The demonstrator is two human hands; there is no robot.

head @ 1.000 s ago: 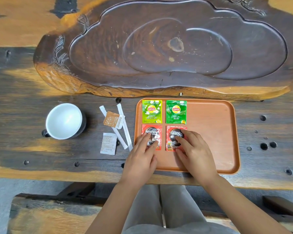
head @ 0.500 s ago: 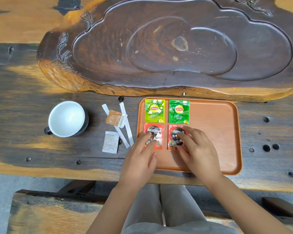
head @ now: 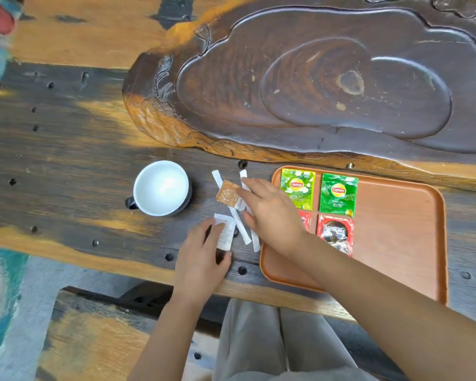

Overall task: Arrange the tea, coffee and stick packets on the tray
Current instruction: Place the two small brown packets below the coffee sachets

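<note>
The orange tray (head: 396,243) holds two green Lipton tea packets (head: 297,188) (head: 338,194) in its far row. Below them lie two red Nescafe coffee packets, one fully visible (head: 335,234) and one (head: 304,220) mostly hidden under my right arm. Left of the tray, two white stick packets (head: 241,228) lie on the table with a brown sachet (head: 226,194) on them. A small white packet (head: 225,235) lies in front. My right hand (head: 270,213) reaches over the sticks, fingers spread. My left hand (head: 201,257) rests its fingertips on the small white packet.
A white cup with a dark handle (head: 161,188) stands left of the sticks. A large carved dark wooden tea board (head: 313,86) fills the far side of the table. The table's front edge (head: 121,262) is close to my hands, with a bench below.
Both hands left the two coffee packets on the tray and moved left to the loose packets on the table. The camera view swung left as well.
</note>
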